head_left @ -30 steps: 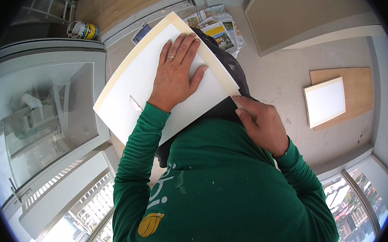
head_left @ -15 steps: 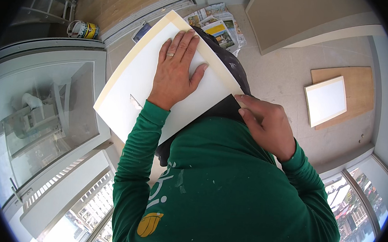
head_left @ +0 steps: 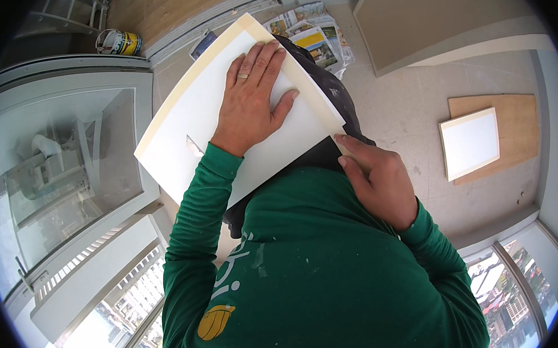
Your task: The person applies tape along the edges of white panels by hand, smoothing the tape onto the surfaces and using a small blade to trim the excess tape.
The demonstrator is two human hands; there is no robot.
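A white panel point(head_left: 199, 113) with cream masking tape point(head_left: 312, 86) along two of its edges rests tilted across my lap. My left hand point(head_left: 248, 101) lies flat on its white face, fingers stretched toward the taped far corner. A ring sits on one finger. At the panel's right corner, my right hand point(head_left: 382, 178) is closed, with index finger and thumb pinching what looks like the end of the tape. Its other fingers are curled under and partly hidden. A small slot-like mark point(head_left: 194, 146) shows on the panel beside my left wrist.
On the floor to the right, another white panel with taped edges point(head_left: 468, 145) lies on a brown board point(head_left: 521, 133). Newspapers point(head_left: 323, 44) are spread ahead. A paint bucket point(head_left: 120, 42) stands by the doorway at far left, near a glass door point(head_left: 67, 153).
My right hand has shifted slightly left at the panel's corner, and the tape end there looks different. My left hand has barely moved, remaining flat on the panel.
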